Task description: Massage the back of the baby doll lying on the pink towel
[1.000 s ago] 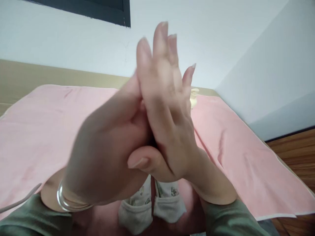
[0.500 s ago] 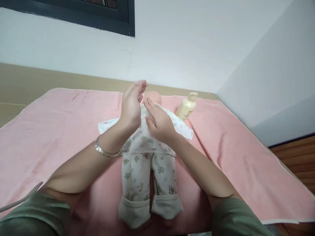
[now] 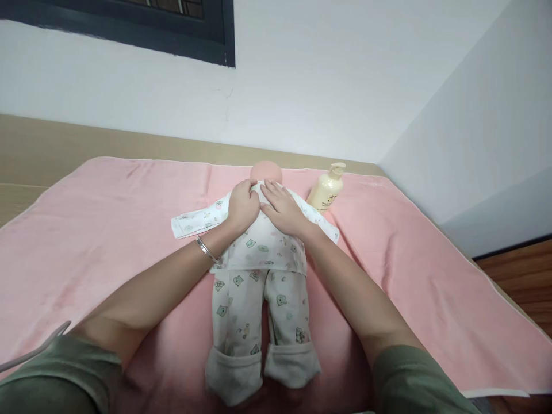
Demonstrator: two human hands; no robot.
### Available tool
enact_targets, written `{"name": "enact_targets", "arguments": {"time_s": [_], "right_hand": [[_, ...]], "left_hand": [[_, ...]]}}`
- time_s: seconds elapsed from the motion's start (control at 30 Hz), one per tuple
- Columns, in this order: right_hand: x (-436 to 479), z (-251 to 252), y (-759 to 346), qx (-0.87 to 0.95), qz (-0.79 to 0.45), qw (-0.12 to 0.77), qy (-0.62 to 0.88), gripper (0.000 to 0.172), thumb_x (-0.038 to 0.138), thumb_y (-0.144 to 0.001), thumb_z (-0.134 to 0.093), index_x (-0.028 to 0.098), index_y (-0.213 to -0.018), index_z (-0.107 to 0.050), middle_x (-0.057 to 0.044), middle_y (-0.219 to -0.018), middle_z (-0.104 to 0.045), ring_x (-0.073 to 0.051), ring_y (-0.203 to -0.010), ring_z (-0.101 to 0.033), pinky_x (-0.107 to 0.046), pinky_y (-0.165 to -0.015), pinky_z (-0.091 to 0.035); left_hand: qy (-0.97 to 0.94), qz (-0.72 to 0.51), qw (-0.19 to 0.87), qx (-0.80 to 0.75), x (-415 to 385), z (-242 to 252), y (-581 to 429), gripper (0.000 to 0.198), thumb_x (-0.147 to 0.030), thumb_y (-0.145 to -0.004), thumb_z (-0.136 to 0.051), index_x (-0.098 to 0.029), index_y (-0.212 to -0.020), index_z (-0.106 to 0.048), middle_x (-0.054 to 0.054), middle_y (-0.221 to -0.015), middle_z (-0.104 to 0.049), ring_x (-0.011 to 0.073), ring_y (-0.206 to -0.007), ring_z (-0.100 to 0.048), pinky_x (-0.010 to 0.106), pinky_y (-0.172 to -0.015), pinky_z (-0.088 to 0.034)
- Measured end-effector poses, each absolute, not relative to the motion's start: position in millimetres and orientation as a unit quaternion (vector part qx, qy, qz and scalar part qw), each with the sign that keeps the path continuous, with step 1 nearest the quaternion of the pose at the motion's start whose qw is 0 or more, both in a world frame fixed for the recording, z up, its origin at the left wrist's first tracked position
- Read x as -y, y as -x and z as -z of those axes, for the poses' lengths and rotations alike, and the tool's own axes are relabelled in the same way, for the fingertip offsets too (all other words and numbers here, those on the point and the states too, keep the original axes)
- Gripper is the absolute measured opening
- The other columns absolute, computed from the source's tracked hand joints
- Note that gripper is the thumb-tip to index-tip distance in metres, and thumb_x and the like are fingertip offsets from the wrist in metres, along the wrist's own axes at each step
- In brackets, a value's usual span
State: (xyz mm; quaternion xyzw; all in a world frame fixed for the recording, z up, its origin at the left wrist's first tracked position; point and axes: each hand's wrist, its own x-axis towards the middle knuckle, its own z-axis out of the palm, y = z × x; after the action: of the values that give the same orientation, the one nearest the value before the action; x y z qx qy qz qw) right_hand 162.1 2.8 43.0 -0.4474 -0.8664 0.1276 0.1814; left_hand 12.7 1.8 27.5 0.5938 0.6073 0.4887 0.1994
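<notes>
A baby doll (image 3: 266, 172) lies on a pink sheet, its rounded head at the far end. It wears a white long-sleeved top (image 3: 267, 253) and matching trousers (image 3: 238, 310) with small green animal prints and turned-up cuffs. My left hand (image 3: 244, 204) rests on the upper left of the top, fingers laid over the cloth. Beside it my right hand (image 3: 282, 208) lies flat on the upper right of the top, fingers stretched toward the head. Neither hand grips anything. The doll's chest is partly hidden beneath them.
A cream pump bottle (image 3: 326, 188) leans on the pink sheet (image 3: 116, 230) to the right of the doll's head. Behind the bed's wooden edge (image 3: 142, 141) rises a white wall with a dark window frame (image 3: 172, 40). A grey cable (image 3: 38, 348) runs by my left sleeve.
My left hand, raised on edge half a second ago, has come down onto the top. The right hand stays on the top, now flatter. Bottle and doll look unmoved.
</notes>
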Motion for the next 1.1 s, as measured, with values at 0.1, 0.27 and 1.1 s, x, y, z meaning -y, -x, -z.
{"name": "enact_targets", "arguments": {"time_s": [0.1, 0.27, 1.1], "right_hand": [[3, -45, -161, 0.846, -0.108, 0.176, 0.491, 0.067, 0.042, -0.105, -0.031, 0.007, -0.162, -0.031, -0.018, -0.172, -0.028, -0.032, -0.162, -0.023, -0.056, -0.134, -0.018], [35, -42, -137, 0.845, -0.007, 0.155, 0.512, 0.060, 0.026, -0.103, -0.031, 0.001, -0.157, -0.040, -0.025, -0.167, -0.034, -0.040, -0.159, -0.028, -0.058, -0.131, -0.023], [13, -43, -147, 0.878, -0.094, 0.201, 0.423, 0.060, 0.021, -0.099, -0.035, 0.008, -0.157, -0.043, -0.014, -0.165, -0.043, -0.027, -0.158, -0.034, -0.055, -0.133, -0.021]], "left_hand": [[-0.613, -0.466, 0.196, -0.608, 0, -24, -10, 0.047, -0.016, -0.089, -0.042, -0.007, -0.126, -0.068, 0.017, -0.132, -0.070, 0.0308, -0.127, -0.063, 0.048, -0.118, -0.047], [-0.606, -0.475, 0.206, -0.604, 4, -18, -7, 0.045, -0.021, -0.089, -0.041, -0.009, -0.121, -0.071, 0.016, -0.129, -0.072, 0.0294, -0.125, -0.064, 0.046, -0.116, -0.048], [-0.604, -0.518, 0.222, -0.564, 3, -11, -3, 0.031, -0.025, -0.087, -0.047, -0.019, -0.103, -0.072, 0.008, -0.113, -0.077, 0.0241, -0.110, -0.068, 0.040, -0.108, -0.052]]}}
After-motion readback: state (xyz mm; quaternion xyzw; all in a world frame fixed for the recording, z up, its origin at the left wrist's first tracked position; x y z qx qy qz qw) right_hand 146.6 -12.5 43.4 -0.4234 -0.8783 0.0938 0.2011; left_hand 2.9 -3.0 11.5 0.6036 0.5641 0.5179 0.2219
